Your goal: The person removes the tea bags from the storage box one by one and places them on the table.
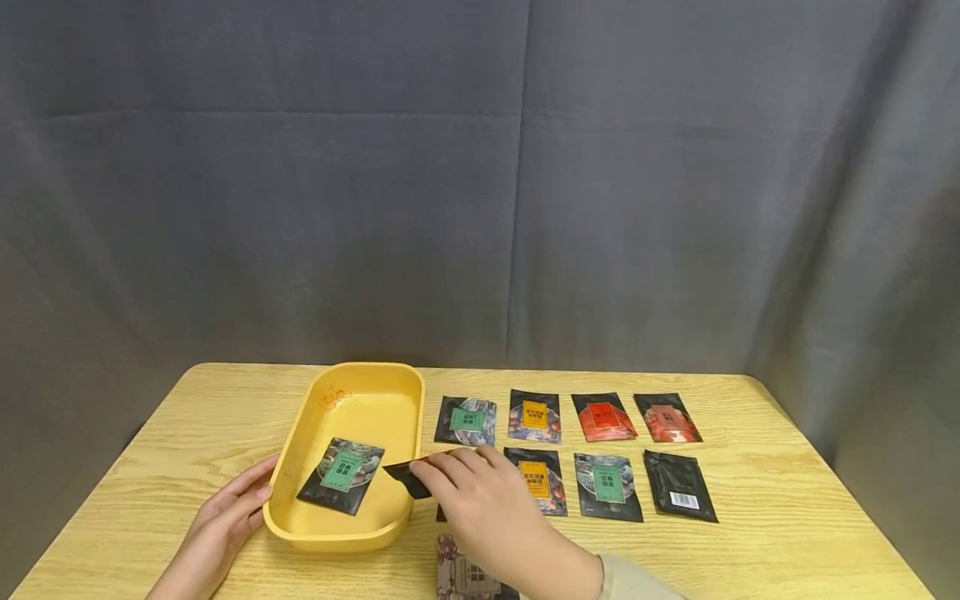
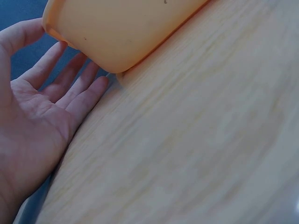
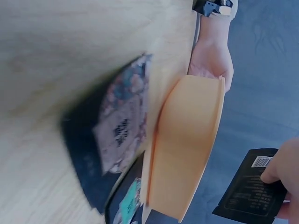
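Note:
My right hand [image 1: 495,508] pinches a black sachet [image 3: 247,191] between thumb and fingers; its dark back with a barcode faces the right wrist view. In the head view the sachet reaches over the right wall of a yellow plastic tub [image 1: 414,433]. Inside the tub lies another sachet, black with a green label [image 1: 342,470]. My left hand [image 1: 228,521] rests against the tub's left wall near the front corner, its fingers spread and fairly straight in the left wrist view [image 2: 51,88].
Right of the tub, sachets lie in rows on the wooden table [image 1: 780,500]: green-labelled [image 1: 467,420], orange-labelled [image 1: 535,417], red-labelled [image 1: 604,417], and one face down [image 1: 680,486]. A brownish-labelled sachet [image 1: 468,575] lies near the front, partly under my right arm. A grey curtain [image 1: 480,183] hangs behind.

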A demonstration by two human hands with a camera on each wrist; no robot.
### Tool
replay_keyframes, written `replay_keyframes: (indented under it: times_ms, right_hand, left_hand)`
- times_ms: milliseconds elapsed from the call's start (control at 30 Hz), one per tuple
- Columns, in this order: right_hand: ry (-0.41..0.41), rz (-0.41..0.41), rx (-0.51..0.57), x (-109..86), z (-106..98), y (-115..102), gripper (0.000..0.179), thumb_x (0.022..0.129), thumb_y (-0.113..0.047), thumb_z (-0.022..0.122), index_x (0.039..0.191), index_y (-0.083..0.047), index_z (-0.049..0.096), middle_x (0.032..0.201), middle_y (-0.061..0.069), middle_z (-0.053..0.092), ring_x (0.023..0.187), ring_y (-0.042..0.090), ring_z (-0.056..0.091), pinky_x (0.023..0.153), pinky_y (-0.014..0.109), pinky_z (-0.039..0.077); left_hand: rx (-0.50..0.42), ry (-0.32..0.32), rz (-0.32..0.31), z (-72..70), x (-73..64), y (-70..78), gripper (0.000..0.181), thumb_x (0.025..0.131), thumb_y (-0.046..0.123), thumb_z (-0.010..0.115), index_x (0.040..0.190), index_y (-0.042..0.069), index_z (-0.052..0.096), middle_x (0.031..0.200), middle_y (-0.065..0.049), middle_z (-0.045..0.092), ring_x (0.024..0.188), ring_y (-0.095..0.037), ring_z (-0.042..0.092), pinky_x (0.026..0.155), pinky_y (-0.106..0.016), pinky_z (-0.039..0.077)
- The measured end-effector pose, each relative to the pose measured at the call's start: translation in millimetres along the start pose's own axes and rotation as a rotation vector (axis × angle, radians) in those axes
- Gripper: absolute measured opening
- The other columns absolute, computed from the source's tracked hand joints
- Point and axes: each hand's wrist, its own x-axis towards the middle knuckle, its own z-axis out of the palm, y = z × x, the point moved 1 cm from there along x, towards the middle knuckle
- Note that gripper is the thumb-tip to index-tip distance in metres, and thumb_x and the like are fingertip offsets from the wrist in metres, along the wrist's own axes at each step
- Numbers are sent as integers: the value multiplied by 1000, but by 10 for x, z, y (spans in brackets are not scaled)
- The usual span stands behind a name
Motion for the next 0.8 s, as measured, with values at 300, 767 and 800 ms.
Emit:
replay_keyframes:
  times_ms: [300,767,800]
  right_hand:
    - [-39,16,52,-278,-67,59,36,86,-11,76,120,-18,68,112,-5,69,100,13,65,79,31,54]
    - [20,-46,25,-749,-57,174,48,97,-57,52,117,-16,70,105,-2,71,90,15,67,73,32,55]
    - [13,-48,14,-784,-64,187,55,93,-63,54,117,-16,70,105,-2,71,90,14,67,73,32,55]
  left_hand:
    - [-3,1,28,7,-7,6,28,106,13,47,124,31,58,124,23,58,112,3,57,87,-20,52]
    - [13,17,7,30,-11,16,30,106,15,48,135,22,53,125,24,57,112,3,57,88,-20,52]
    - [9,18,11,31,-13,14,29,106,15,48,133,24,55,124,24,58,112,3,57,88,-20,52]
